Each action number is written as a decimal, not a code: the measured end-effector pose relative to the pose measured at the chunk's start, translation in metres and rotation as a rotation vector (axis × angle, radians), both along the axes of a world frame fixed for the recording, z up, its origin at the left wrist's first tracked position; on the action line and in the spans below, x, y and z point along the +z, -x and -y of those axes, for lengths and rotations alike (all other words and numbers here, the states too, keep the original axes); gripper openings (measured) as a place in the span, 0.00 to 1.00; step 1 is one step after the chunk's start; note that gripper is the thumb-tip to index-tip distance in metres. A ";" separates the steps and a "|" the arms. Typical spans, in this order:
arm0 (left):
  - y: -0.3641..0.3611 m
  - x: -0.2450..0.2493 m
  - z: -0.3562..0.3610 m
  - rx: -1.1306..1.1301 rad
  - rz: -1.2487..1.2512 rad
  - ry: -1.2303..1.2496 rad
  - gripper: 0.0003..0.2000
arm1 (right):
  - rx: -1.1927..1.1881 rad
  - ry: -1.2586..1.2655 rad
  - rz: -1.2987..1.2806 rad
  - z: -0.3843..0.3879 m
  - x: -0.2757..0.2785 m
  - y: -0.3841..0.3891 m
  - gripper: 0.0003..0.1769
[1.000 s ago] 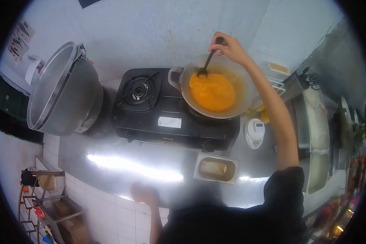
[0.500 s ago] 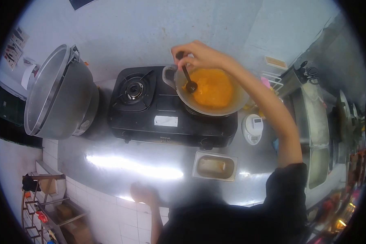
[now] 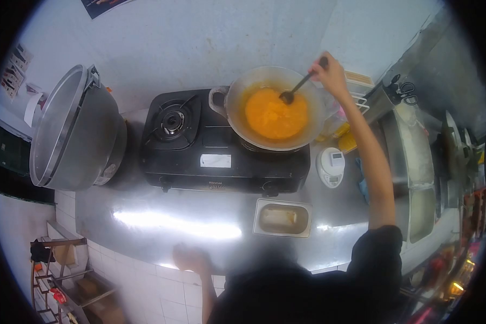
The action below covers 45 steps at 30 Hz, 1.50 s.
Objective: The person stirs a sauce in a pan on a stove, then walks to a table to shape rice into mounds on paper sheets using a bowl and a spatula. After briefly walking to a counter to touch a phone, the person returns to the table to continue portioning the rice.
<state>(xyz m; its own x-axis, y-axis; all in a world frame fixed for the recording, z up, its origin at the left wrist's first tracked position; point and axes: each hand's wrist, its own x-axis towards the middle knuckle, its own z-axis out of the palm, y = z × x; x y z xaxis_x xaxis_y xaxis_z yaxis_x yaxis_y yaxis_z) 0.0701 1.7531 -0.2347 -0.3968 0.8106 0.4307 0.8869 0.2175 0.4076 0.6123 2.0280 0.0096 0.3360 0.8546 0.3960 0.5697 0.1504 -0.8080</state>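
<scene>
My right hand (image 3: 329,74) is closed around the handle of a black ladle (image 3: 303,85), above the far right side of a wok (image 3: 234,114). The ladle slants down to the left, its bowl touching the orange mixture (image 3: 275,119) inside. The wok sits on the right burner of a black two-burner gas stove (image 3: 221,171). My left hand (image 3: 191,258) is low at the counter's front edge, apart from any object I can make out. Its fingers are too blurred to read.
A large metal pot (image 3: 83,129) stands tilted left of the stove. A metal tray (image 3: 282,218) with some residue lies in front, and a white kitchen scale (image 3: 330,168) sits to the right. Farther right are a utensil holder (image 3: 382,102) with scissors and metal containers (image 3: 421,189).
My right hand has swung from the wok's left side to its right, carrying the ladle across the orange mixture. The left hand stays about where it was.
</scene>
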 end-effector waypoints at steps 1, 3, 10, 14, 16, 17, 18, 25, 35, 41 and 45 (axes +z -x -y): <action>-0.001 0.001 0.000 0.002 -0.005 -0.017 0.25 | -0.079 0.010 -0.063 0.013 -0.009 0.003 0.05; 0.000 0.001 0.000 0.000 -0.015 -0.021 0.25 | -0.156 0.021 -0.126 0.027 -0.029 0.012 0.05; 0.002 0.000 0.001 -0.004 -0.038 -0.018 0.24 | -0.041 0.106 -0.388 0.050 -0.034 0.054 0.06; 0.002 0.004 0.000 -0.046 -0.086 -0.031 0.24 | 0.038 0.209 -0.341 0.067 -0.011 0.041 0.05; 0.002 0.004 -0.001 -0.051 -0.089 -0.055 0.24 | 0.006 0.206 -0.258 0.073 0.000 0.029 0.05; 0.002 0.004 -0.001 -0.051 -0.088 -0.056 0.24 | -0.021 0.206 -0.174 0.072 0.004 0.025 0.05; 0.001 0.006 -0.001 -0.049 -0.094 -0.058 0.24 | -0.020 0.205 -0.174 0.069 0.003 0.023 0.05; 0.001 0.007 0.000 -0.054 -0.104 -0.058 0.24 | 0.095 0.028 -0.260 0.016 -0.030 0.030 0.05; 0.002 0.000 -0.001 -0.018 -0.125 -0.049 0.24 | -0.130 -0.018 -0.129 0.039 -0.009 0.008 0.04; 0.002 0.005 0.000 -0.023 -0.094 -0.047 0.24 | -0.187 0.000 -0.208 0.042 -0.044 0.031 0.05; 0.000 0.011 0.000 -0.048 -0.109 -0.042 0.24 | -0.119 -0.097 -0.371 0.031 -0.044 0.062 0.05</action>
<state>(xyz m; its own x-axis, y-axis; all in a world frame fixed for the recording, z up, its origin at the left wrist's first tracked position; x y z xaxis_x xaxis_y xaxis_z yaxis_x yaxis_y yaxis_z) 0.0701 1.7536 -0.2236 -0.3072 0.8077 0.5033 0.9352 0.1584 0.3166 0.5500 1.9972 -0.0343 0.5660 0.7655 0.3060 0.2596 0.1868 -0.9475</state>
